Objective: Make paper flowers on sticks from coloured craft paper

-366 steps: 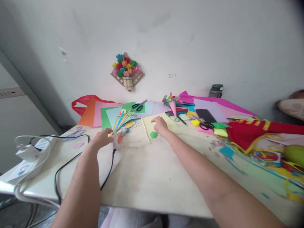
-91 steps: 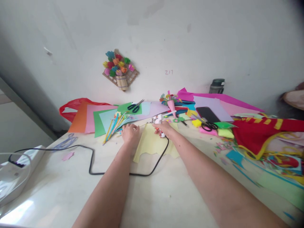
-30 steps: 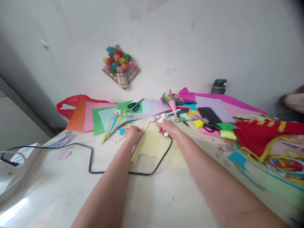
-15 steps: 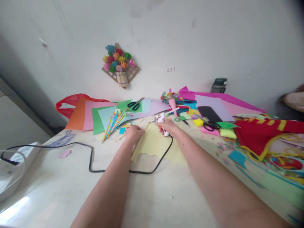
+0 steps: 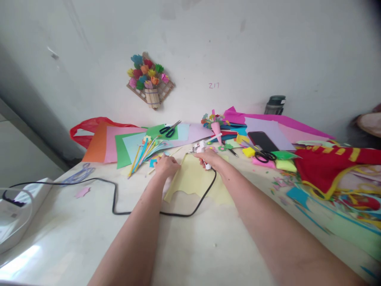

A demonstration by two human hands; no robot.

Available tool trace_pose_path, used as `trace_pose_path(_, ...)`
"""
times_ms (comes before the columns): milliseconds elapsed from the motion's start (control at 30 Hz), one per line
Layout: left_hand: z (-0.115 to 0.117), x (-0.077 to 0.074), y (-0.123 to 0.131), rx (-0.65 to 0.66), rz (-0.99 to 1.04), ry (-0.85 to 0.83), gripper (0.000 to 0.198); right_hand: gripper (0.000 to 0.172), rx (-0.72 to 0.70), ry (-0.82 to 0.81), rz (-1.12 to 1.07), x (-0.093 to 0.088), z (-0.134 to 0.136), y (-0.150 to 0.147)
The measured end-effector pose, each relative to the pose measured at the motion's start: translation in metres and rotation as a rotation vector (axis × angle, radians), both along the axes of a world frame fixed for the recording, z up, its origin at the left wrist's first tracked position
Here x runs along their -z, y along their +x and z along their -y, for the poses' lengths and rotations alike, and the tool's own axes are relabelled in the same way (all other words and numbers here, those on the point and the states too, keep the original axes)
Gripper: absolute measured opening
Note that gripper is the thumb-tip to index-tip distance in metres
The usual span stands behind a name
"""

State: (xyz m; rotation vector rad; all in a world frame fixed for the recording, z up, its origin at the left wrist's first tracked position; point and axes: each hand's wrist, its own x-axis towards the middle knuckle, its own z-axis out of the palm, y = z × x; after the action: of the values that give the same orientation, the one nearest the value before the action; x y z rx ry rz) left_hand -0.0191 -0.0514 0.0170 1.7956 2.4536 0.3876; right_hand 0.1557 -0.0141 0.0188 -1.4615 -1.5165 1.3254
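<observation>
Yellow paper sheet (image 5: 193, 183) lies flat on the table (image 5: 184, 254), and both hands are at its far edge. Its near edge is already cut into scallops, while its face is bare, with nothing stuck to it and no glue line that can be made out. The left hand (image 5: 166, 165) rests on the sheet's far left corner with its fingers curled down. It seems to be pressing the paper flat, though whether it pinches anything small cannot be told at this distance. The right hand (image 5: 212, 159) is closed round a white glue gun (image 5: 201, 149) at the sheet's far edge, nozzle pointing left. The gun's black cable (image 5: 143, 213) crosses the sheet, loops in front of it and runs off left to a white power strip (image 5: 14, 206). Left of the sheet and beyond it lie a fan of coloured sticks (image 5: 142, 153) and black scissors (image 5: 169, 129); to its right are a dark phone (image 5: 262, 139) and red cloth (image 5: 324, 169). The only writing is a small red mark on the wall (image 5: 268, 47) above the sheet, reading "Z17" or "217" (image 5: 213, 85); no brand or label is legible.
</observation>
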Motion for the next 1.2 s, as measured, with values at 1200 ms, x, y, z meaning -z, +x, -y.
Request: trace_pose_path(1200,0.0065,-0.0033,0.0018,-0.013,0.042,-0.007,0.016,0.030,0.002,-0.010,0.023,-0.0042,0.0039,0.0000)
